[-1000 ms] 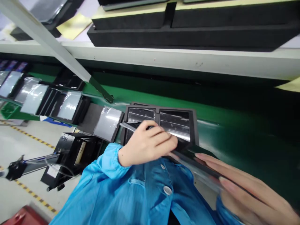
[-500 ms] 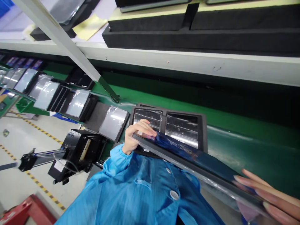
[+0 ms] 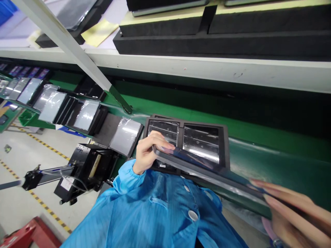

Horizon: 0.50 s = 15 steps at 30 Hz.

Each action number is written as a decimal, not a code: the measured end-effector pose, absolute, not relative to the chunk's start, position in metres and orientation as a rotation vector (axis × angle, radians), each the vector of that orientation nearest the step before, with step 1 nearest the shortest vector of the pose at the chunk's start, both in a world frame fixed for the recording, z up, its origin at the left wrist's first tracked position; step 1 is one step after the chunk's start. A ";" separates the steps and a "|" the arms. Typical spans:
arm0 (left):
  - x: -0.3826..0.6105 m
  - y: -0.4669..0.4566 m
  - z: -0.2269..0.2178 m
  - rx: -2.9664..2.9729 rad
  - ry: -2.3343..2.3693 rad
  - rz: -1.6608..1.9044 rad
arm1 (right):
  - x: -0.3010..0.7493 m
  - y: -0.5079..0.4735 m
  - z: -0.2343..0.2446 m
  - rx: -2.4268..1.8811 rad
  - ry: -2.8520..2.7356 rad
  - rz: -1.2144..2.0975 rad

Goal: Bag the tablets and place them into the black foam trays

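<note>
A long, flat panel with a glossy dark face (image 3: 207, 168) was held aslant between the person's two hands, the left hand (image 3: 148, 151) curled closely over one end and the right hand (image 3: 298, 214), blurred, gripping the other between partly spread fingers. Just beyond the left hand, partly behind the panel, lay a dark grey two-compartment tray (image 3: 225, 143); to that hand's left lay a silver rectangular slab in clear film (image 3: 126, 136).

Glare on wrapped panels (image 3: 126, 136), dark shadow under the shelf (image 3: 181, 70) (right hand (image 3: 294, 206) blurry).
</note>
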State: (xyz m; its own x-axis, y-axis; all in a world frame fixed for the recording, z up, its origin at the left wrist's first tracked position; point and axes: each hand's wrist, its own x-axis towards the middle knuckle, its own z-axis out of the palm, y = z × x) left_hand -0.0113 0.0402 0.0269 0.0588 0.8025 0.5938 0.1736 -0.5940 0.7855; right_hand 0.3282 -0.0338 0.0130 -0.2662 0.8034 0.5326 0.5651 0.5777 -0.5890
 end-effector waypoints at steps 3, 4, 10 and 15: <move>0.011 0.031 0.051 2.151 1.054 1.376 | 0.289 -0.020 0.023 -1.051 -2.055 0.206; 0.020 0.027 0.059 2.277 1.055 1.300 | 0.275 -0.016 0.025 -1.032 -2.042 0.287; 0.025 0.022 0.080 2.501 1.225 1.335 | 0.237 -0.002 0.022 -0.887 -1.562 0.482; -0.011 0.029 0.056 2.119 1.141 1.201 | 0.256 0.002 0.014 -0.828 -1.367 0.608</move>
State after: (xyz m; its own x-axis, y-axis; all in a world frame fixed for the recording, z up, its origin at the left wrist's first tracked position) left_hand -0.0109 0.0294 0.0557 0.2793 0.8297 0.4833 0.4401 -0.5579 0.7036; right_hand 0.2564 0.0018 0.0136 0.1285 0.7933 0.5951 0.0886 0.5885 -0.8036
